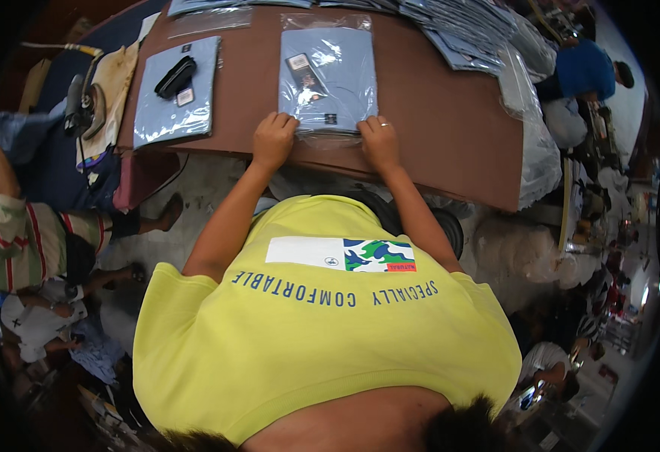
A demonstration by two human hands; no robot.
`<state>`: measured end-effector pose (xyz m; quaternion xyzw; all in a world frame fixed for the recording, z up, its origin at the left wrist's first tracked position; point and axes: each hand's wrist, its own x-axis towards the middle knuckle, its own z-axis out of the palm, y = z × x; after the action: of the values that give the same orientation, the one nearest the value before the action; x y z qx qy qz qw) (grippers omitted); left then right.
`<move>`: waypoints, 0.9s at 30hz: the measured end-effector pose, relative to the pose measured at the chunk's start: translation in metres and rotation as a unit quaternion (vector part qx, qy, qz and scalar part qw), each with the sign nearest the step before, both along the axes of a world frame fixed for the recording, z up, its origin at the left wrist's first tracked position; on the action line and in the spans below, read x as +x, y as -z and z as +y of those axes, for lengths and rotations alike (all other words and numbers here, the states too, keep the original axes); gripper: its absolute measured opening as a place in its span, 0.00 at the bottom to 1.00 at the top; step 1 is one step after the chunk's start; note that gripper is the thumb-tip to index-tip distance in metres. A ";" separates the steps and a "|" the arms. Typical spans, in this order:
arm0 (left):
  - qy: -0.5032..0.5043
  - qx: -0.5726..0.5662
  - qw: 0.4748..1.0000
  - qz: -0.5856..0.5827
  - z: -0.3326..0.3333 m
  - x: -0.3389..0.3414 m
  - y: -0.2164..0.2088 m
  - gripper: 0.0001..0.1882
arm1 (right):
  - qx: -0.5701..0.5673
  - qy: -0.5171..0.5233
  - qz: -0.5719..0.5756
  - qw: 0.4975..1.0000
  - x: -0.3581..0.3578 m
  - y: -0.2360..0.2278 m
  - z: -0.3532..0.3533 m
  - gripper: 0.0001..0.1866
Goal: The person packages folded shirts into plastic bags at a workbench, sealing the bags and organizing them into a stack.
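Note:
A folded light-blue garment (349, 75) lies flat inside a clear plastic bag (327, 21) on the brown table, straight in front of me. My left hand (275, 141) pinches the bag's near left corner, fingers curled. At the near right corner, my right hand (380, 145) grips the bag in the same way; a ring shows on one finger. Through the plastic I see a dark tag (306, 75) with a pale label, lying slanted on the garment. A small black square label (330, 119) sits near the garment's close edge.
Left on the brown table (450, 143) lies another bagged blue garment (160, 113) with a black strap-like item (175, 77) on it. Stacked bagged garments (465, 34) fill the far right. An iron (95, 113) stands on a neighbouring table. Other people (36, 241) work nearby.

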<state>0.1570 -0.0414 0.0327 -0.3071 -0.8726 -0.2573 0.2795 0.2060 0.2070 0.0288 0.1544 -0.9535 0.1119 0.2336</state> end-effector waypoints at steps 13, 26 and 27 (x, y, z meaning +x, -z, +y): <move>-0.059 -0.028 0.997 0.031 0.012 -0.032 0.015 0.06 | 0.017 0.010 0.069 0.997 -0.030 -0.002 -0.007 0.13; -0.076 -0.059 0.995 -0.026 0.019 -0.049 0.012 0.09 | -0.006 0.056 0.048 0.997 -0.042 0.009 -0.006 0.10; -0.073 -0.060 0.994 -0.046 0.017 -0.049 0.012 0.10 | -0.025 0.062 0.011 0.998 -0.038 0.010 -0.004 0.09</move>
<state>0.1084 -0.0241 0.0207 -0.2469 -0.9184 -0.1972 0.2381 0.1675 0.2033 0.0190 0.0905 -0.9555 0.1193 0.2539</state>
